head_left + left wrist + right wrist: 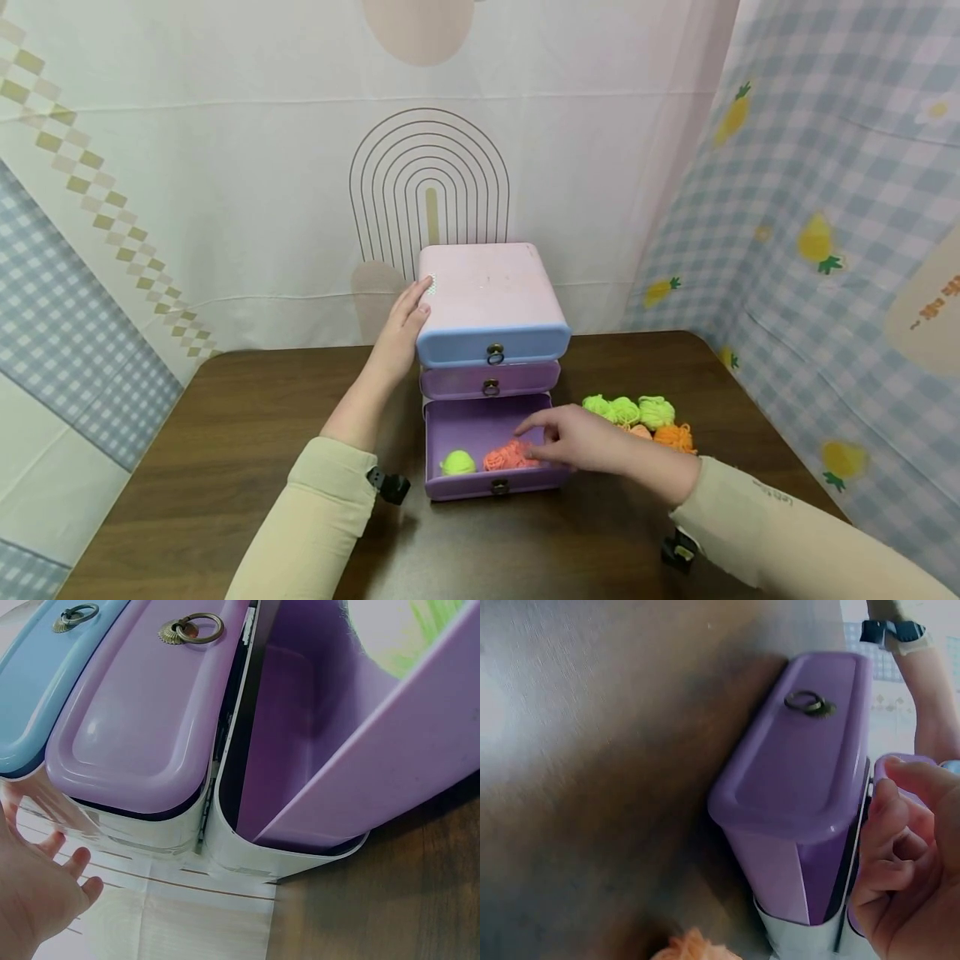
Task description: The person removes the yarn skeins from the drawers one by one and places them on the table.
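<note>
A small drawer cabinet (487, 287) with a pink top stands on the table. Its bottom purple drawer (480, 421) is pulled out, holding a bright green yarn ball (456, 462) at the left and a coral yarn ball (507, 456) beside it. Over the drawer's right side is my right hand (581, 437), thumb and forefinger apart just above the coral yarn; in the right wrist view the other fingers curl loosely with nothing visible in them. My left hand (399, 333) rests with extended fingers against the cabinet's upper left side.
Several green yarn balls (656, 412) and an orange yarn ball (675, 437) lie on the brown table (247, 467), right of the cabinet. The blue top drawer (450, 347) and purple middle drawer (457, 383) are closed. Patterned cloth (262, 192) hangs behind.
</note>
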The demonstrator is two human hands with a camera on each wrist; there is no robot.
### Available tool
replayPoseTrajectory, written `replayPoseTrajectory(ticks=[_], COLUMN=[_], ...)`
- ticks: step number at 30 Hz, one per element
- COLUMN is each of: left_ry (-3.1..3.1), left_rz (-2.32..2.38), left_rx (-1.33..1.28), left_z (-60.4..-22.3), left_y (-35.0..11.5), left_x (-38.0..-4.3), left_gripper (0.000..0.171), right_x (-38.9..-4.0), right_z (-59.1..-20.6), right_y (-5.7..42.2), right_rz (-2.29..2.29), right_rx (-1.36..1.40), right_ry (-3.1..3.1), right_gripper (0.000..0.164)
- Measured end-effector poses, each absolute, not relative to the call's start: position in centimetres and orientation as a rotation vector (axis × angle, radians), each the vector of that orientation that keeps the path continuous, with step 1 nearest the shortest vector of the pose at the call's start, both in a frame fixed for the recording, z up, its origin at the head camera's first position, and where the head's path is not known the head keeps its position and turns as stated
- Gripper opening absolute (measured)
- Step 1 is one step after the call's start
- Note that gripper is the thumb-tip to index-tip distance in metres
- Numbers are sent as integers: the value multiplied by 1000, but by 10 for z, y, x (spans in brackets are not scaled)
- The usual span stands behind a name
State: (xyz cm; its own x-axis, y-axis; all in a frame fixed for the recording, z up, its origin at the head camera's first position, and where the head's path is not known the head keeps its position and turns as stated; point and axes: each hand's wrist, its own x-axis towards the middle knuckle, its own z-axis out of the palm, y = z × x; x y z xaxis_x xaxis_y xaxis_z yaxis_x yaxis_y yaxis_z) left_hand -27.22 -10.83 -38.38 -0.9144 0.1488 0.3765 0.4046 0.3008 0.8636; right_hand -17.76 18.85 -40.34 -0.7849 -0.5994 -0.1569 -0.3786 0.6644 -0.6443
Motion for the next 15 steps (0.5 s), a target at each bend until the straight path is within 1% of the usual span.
replayPoseTrajectory(ticks=[9, 15], left_ry=[-2347, -2339], left_rz=[-1668, -1661], left_rx=[-496, -503], left_z=[-385, -386], left_y=[-110, -109], left_x=[-273, -274], left_gripper=[53, 53], right_x=[-193, -202], right_z=[-397, -400], right_y=[185, 180], right_rz=[-768, -703], right_rx=[-762, -808], right_ry=[2496, 2448], right_gripper=[32, 32])
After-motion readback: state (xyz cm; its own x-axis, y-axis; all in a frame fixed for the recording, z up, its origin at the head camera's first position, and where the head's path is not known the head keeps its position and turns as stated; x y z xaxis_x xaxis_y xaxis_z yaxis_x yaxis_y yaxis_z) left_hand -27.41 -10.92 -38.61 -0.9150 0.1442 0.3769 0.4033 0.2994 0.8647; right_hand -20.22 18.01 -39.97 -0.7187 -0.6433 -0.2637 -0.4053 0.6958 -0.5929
